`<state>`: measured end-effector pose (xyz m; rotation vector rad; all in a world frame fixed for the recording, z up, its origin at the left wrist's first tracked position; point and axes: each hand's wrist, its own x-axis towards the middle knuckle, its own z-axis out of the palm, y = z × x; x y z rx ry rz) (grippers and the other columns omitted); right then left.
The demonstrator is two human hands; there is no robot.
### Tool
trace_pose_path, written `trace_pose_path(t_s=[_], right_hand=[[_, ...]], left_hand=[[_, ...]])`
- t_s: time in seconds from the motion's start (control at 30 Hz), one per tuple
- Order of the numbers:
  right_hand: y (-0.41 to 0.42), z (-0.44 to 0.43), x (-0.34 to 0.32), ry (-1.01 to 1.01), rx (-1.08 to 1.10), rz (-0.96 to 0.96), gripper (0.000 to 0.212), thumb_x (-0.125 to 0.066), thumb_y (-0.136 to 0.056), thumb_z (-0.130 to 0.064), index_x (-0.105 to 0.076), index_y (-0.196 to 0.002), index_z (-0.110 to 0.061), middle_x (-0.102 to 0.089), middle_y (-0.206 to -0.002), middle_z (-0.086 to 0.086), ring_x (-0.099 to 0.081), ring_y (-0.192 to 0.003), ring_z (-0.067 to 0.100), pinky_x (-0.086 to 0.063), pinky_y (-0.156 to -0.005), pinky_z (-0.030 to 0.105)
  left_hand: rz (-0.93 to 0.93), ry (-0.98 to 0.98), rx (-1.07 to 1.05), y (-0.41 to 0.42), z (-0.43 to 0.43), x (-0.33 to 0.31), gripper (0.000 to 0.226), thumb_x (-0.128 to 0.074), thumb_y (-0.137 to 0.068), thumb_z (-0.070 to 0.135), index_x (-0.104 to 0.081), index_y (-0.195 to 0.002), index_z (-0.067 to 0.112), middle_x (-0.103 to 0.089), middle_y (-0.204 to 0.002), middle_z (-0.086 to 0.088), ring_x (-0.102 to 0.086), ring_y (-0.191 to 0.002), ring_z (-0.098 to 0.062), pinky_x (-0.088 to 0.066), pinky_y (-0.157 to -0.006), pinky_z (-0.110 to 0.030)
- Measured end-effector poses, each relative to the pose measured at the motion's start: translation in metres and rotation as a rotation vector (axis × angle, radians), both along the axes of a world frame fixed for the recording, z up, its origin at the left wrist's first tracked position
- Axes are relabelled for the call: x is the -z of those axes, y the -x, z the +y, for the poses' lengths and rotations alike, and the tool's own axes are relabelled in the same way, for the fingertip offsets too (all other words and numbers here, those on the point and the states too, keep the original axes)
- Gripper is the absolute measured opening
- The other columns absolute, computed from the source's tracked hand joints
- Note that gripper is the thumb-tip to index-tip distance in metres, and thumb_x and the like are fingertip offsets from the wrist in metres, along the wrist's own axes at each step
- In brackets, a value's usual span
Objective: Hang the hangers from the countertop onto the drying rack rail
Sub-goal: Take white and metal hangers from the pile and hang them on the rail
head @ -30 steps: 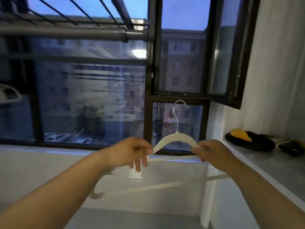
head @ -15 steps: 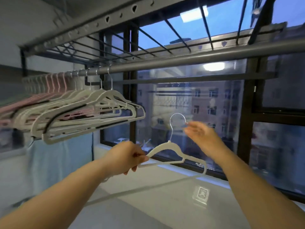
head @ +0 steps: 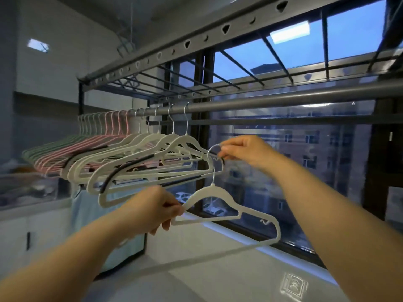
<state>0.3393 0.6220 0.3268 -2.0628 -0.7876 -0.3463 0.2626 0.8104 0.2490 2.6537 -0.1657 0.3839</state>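
Observation:
A white hanger (head: 220,198) with a metal hook is held below the grey drying rack rail (head: 283,101). My left hand (head: 156,207) grips its left shoulder end. My right hand (head: 242,150) pinches the tip of its wire hook, which sits well under the rail, just right of the nearest hung hanger. Several white hangers (head: 152,162) hang on the rail to the left, with pink hangers (head: 72,153) and greenish ones further left. The countertop that the hangers come from is out of view.
A perforated rack frame (head: 196,40) with cross bars runs overhead. A dark-framed window (head: 305,149) lies behind the rail. A white sill ledge (head: 218,269) stretches below. A light blue cloth (head: 87,212) hangs at lower left beside a white cabinet (head: 32,234).
The view swung left and up from the open window to the rack. My right hand left the hanger's right shoulder and took hold of the hook. The hanger rose nearer the hung hangers.

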Motion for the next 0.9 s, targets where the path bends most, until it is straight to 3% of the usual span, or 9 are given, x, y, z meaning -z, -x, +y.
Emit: trace_pose_path(t_s=[0.17,0.33,0.4,0.47,0.53,0.6,0.67,0.77,0.9], right_hand=[[0.01,-0.007,-0.034,0.064,0.292,-0.444,0.029,-0.049,-0.095,-0.018,-0.057,-0.122,-0.01,-0.062,-0.118,0.008,-0.056,-0.103,0.016,-0.04,-0.087,0.025],[0.01,-0.019,-0.041,0.398,0.559,-0.908,0.028,-0.044,-0.096,-0.013,-0.06,-0.117,-0.005,-0.066,-0.106,0.016,-0.061,-0.091,0.033,-0.049,-0.075,0.039],[0.008,-0.024,-0.041,0.41,0.519,-1.074,0.018,-0.055,-0.086,-0.003,-0.068,-0.097,0.002,-0.069,-0.082,0.02,-0.063,-0.074,0.039,-0.051,-0.063,0.04],[0.007,-0.03,-0.046,0.418,0.598,-1.258,0.012,-0.065,-0.073,0.002,-0.069,-0.084,0.004,-0.067,-0.071,0.021,-0.062,-0.068,0.038,-0.05,-0.064,0.043],[0.009,-0.034,-0.055,0.521,0.726,-1.211,0.02,-0.064,-0.079,-0.004,-0.066,-0.098,0.003,-0.068,-0.094,0.023,-0.059,-0.092,0.04,-0.044,-0.085,0.047],[0.013,-0.038,-0.062,0.638,0.839,-1.076,0.03,-0.048,-0.094,-0.019,-0.056,-0.118,-0.004,-0.061,-0.117,0.018,-0.05,-0.111,0.035,-0.031,-0.1,0.042],[0.012,-0.042,-0.066,0.691,0.902,-1.013,0.032,-0.036,-0.098,-0.031,-0.053,-0.118,-0.011,-0.061,-0.111,0.011,-0.053,-0.098,0.029,-0.034,-0.089,0.036],[0.01,-0.04,-0.066,0.68,0.883,-0.991,0.028,-0.036,-0.098,-0.033,-0.053,-0.11,-0.014,-0.06,-0.1,0.009,-0.048,-0.08,0.023,-0.032,-0.071,0.031],[0.007,-0.041,-0.066,0.684,0.888,-0.975,0.029,-0.037,-0.098,-0.033,-0.053,-0.112,-0.014,-0.06,-0.104,0.009,-0.054,-0.088,0.026,-0.037,-0.073,0.032]], left_hand=[[-0.104,0.009,-0.064,-0.005,0.002,-0.03,0.023,-0.048,-0.093,0.026,-0.062,-0.078,0.015,-0.055,-0.056,0.006,-0.042,-0.025,0.004,-0.033,-0.033,-0.005],[-0.191,0.045,-0.137,-0.022,-0.002,-0.061,0.026,-0.048,-0.093,0.025,-0.064,-0.088,0.005,-0.055,-0.058,0.002,-0.046,-0.037,-0.003,-0.034,-0.032,-0.006],[-0.179,0.07,-0.153,-0.027,-0.002,-0.066,0.026,-0.048,-0.093,0.024,-0.063,-0.094,0.002,-0.054,-0.059,0.001,-0.045,-0.042,-0.006,-0.035,-0.032,-0.007],[-0.177,0.066,-0.172,-0.031,0.0,-0.066,0.027,-0.048,-0.093,0.025,-0.063,-0.096,0.002,-0.054,-0.059,0.001,-0.046,-0.043,-0.006,-0.037,-0.035,-0.01],[-0.188,0.061,-0.184,-0.032,0.004,-0.064,0.026,-0.049,-0.093,0.024,-0.063,-0.094,0.003,-0.054,-0.058,0.002,-0.046,-0.042,-0.006,-0.035,-0.034,-0.008],[-0.196,0.074,-0.195,-0.032,0.007,-0.062,0.024,-0.049,-0.093,0.023,-0.063,-0.092,0.003,-0.054,-0.058,0.002,-0.045,-0.042,-0.005,-0.032,-0.031,-0.006],[-0.201,0.086,-0.204,-0.031,0.008,-0.063,0.024,-0.048,-0.093,0.022,-0.062,-0.091,0.003,-0.053,-0.058,0.002,-0.045,-0.043,-0.006,-0.033,-0.031,-0.006],[-0.231,0.09,-0.231,-0.036,0.005,-0.072,0.026,-0.048,-0.093,0.022,-0.063,-0.094,0.0,-0.055,-0.06,-0.001,-0.048,-0.047,-0.01,-0.043,-0.043,-0.013],[-0.302,0.041,-0.28,-0.048,-0.002,-0.085,0.028,-0.048,-0.093,0.024,-0.064,-0.093,0.0,-0.058,-0.064,-0.005,-0.053,-0.053,-0.016,-0.053,-0.064,-0.032]])
